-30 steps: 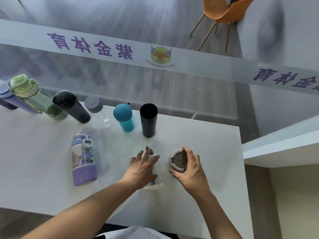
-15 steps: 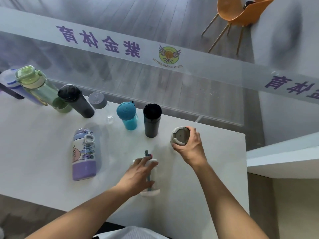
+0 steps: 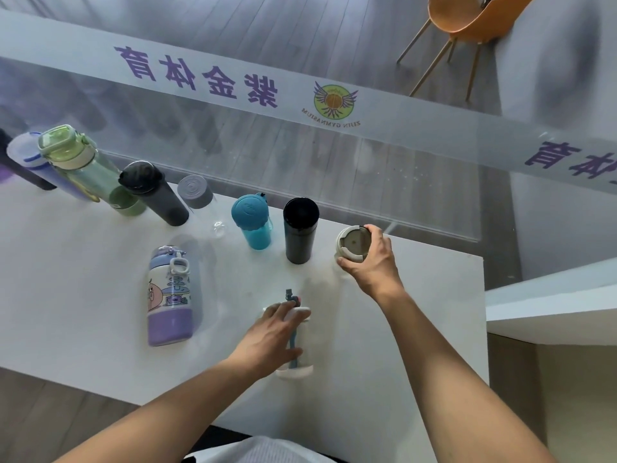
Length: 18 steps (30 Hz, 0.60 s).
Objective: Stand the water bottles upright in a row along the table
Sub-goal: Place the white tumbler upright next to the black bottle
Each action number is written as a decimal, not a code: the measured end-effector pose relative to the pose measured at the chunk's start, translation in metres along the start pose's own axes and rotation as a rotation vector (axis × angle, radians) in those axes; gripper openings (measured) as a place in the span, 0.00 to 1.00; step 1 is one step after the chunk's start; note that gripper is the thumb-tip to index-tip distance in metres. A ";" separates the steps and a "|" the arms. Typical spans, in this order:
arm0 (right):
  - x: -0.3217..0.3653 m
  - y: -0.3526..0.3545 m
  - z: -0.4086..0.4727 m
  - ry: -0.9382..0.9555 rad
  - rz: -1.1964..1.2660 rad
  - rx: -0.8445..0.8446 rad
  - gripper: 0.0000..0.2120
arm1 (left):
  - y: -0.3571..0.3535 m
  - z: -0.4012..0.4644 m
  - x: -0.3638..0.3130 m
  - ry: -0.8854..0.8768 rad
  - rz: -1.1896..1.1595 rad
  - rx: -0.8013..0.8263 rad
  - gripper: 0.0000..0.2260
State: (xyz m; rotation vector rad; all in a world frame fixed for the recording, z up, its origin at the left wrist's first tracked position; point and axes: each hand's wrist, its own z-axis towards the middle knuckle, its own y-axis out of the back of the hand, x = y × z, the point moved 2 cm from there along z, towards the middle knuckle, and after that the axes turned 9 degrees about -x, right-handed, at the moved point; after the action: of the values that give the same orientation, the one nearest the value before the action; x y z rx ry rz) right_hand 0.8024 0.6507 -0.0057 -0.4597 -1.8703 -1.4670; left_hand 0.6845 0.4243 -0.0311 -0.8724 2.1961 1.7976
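Several bottles stand upright in a row along the far edge of the white table (image 3: pixel 83 295), among them a green one (image 3: pixel 76 165), a dark grey one (image 3: pixel 150 192), a clear one with a grey cap (image 3: pixel 197 195), a teal one (image 3: pixel 252 220) and a black flask (image 3: pixel 299 228). My right hand (image 3: pixel 370 262) grips a beige-capped bottle (image 3: pixel 352 243), upright at the row's right end. My left hand (image 3: pixel 270 339) rests over a clear bottle with a blue straw (image 3: pixel 295 342) lying on its side. A purple cartoon bottle (image 3: pixel 168 295) lies flat to the left.
A glass barrier with purple lettering (image 3: pixel 197 76) runs right behind the row. The table's right edge (image 3: pixel 484 329) is close to my right arm. An orange chair (image 3: pixel 467 18) stands beyond the glass. A white ledge (image 3: pixel 551 309) juts in at the right.
My right hand carried the beige-capped bottle from the table's middle back to the row's right end, beside the black flask. My left hand stayed on the lying clear bottle.
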 end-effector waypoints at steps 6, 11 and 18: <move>0.004 0.001 0.002 -0.026 0.001 -0.013 0.41 | 0.001 -0.003 -0.001 0.009 0.006 0.008 0.35; 0.007 0.000 -0.001 -0.036 -0.042 -0.047 0.43 | -0.001 -0.006 -0.002 0.089 0.058 -0.028 0.42; 0.000 0.010 -0.023 -0.095 -0.021 -0.005 0.55 | -0.006 -0.009 0.003 0.249 0.022 -0.122 0.46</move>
State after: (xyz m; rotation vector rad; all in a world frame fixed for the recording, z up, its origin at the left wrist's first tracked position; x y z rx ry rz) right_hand 0.8158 0.6323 0.0041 -0.5219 -1.9507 -1.4871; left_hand 0.6876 0.4140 -0.0351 -1.1596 2.2657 1.9444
